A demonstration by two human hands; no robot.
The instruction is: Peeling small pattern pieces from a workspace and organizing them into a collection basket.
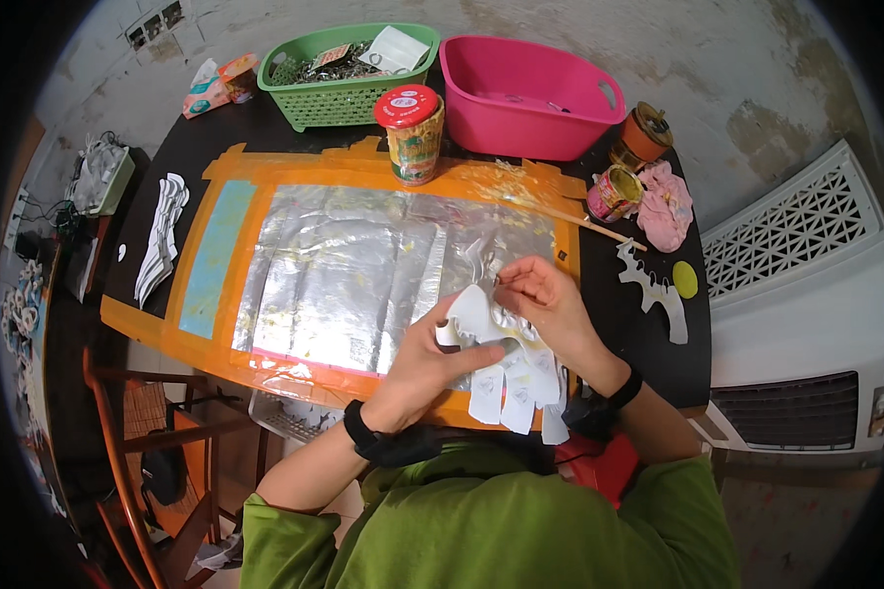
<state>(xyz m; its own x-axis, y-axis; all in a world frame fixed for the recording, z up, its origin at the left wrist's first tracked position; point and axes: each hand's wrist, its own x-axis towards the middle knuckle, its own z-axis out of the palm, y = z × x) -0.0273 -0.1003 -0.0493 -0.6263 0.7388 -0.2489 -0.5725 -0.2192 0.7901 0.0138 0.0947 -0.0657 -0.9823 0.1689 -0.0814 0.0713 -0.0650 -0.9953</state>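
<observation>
My left hand (427,365) is wrapped round a bunch of white cut-out pieces (481,322), thin and curved with scalloped edges, thumb on top. Several flat strips of the bunch fan out below the hand toward my body. At the upper right of the bunch, my right hand (542,299) has its fingers curled in a pinch; whatever is between the fingertips is too small to make out. Just beyond the fingertips, a small pale curved piece (479,257) lies on the silver foil sheet (344,245). Both wrists wear black bands.
Orange tape (221,294) frames the foil. Behind it stand a red-lidded tub (413,137), a green basket (349,101) and a pink basin (530,103). A stick (579,222), an open can (614,194) and a pink cloth (666,206) lie right. More white pieces (163,236) lie left.
</observation>
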